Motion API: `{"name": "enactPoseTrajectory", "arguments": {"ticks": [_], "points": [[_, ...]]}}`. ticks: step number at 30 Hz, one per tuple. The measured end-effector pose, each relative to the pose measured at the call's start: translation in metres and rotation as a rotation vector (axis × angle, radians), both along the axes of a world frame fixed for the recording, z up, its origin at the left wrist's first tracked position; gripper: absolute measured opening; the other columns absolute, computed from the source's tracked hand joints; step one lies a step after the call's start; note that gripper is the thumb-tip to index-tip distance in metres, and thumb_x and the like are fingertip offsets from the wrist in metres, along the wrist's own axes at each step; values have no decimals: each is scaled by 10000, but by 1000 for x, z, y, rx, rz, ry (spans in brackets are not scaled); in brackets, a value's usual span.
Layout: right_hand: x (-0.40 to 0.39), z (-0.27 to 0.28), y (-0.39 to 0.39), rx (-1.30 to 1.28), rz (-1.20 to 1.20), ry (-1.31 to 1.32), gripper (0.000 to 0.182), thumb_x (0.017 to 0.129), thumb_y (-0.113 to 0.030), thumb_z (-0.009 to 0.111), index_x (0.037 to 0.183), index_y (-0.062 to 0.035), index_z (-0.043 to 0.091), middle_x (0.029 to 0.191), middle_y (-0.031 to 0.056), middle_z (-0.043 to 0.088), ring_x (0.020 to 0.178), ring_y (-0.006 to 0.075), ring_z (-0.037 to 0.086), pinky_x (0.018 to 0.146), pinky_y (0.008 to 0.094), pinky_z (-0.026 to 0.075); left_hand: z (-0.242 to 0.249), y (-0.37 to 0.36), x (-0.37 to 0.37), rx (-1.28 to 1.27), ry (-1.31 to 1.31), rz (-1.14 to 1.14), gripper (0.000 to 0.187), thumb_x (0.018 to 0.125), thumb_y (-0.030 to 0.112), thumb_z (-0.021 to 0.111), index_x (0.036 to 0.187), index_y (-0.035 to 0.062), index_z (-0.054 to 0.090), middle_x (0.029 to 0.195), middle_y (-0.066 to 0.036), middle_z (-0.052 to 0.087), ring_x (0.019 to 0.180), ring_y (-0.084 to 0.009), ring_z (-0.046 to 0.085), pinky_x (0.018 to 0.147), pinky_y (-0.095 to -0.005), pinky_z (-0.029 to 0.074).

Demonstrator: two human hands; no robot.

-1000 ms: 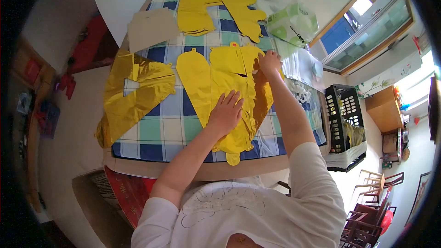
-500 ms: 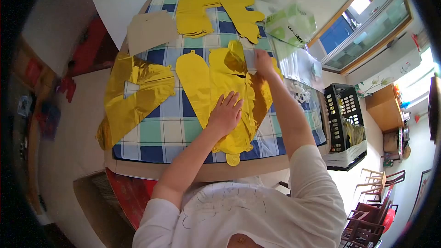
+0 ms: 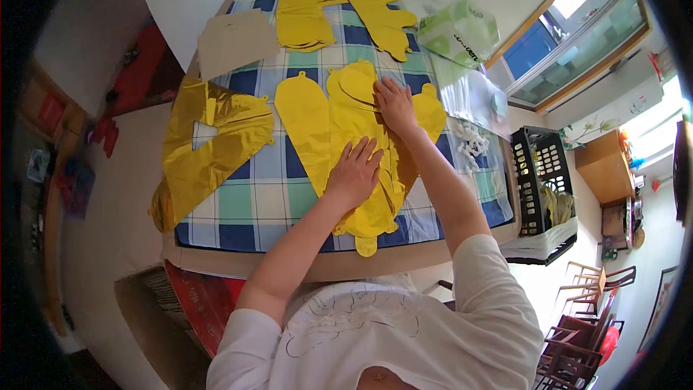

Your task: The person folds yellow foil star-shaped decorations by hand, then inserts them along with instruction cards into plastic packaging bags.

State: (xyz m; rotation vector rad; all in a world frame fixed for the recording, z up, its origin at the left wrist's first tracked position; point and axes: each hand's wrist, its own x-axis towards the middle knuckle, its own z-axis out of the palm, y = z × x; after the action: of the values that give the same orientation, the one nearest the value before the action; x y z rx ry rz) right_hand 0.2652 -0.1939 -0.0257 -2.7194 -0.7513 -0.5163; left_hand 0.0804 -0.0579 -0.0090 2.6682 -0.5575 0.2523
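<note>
A gold foil piece (image 3: 361, 206) with folded parts lies at the middle of the table's checkered cloth. My left hand (image 3: 354, 173) rests flat on its middle, fingers spread. My right hand (image 3: 396, 107) lies on its upper right part, palm down with the fingers stretched out. Left of my hands a long rounded yellow lobe (image 3: 299, 112) reaches up and away. Another shiny gold foil shape (image 3: 216, 144) with a small opening lies at the table's left side. Flat yellow foil pieces are stacked (image 3: 307, 18) at the far edge, beside a wavy-edged yellow piece (image 3: 379, 18).
Brown cardboard (image 3: 237, 45) lies at the back left. A green and white plastic bag (image 3: 460, 31), clear plastic sheets (image 3: 473, 101) and white strings (image 3: 471, 143) are on the right. A black crate (image 3: 530, 180) stands beyond the table's right edge.
My right hand has moved left and down onto the foil, and its fingers have opened out. The raised upper flap now lies flat. My left hand has stayed in place.
</note>
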Motion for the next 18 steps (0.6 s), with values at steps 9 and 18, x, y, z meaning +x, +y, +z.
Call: {"name": "enactPoseTrajectory", "arguments": {"ticks": [9,18], "points": [[5,15,-15,360,-185,88,246,863,-215,572,1009,-46,675,977,157,671,980,309,623,841,384,475,-4,0,1,26,-19,8,435,942,260,440,1334,73,464,1455,-126,367,1379,-279,287,1133,-461,222],[-50,34,-20,333,-354,444,276,730,-305,690,833,-50,720,829,172,692,803,324,674,733,404,524,-7,-1,2,55,-21,-3,444,944,262,431,1345,72,450,1462,-132,356,1380,-281,287,1130,-469,221]]}}
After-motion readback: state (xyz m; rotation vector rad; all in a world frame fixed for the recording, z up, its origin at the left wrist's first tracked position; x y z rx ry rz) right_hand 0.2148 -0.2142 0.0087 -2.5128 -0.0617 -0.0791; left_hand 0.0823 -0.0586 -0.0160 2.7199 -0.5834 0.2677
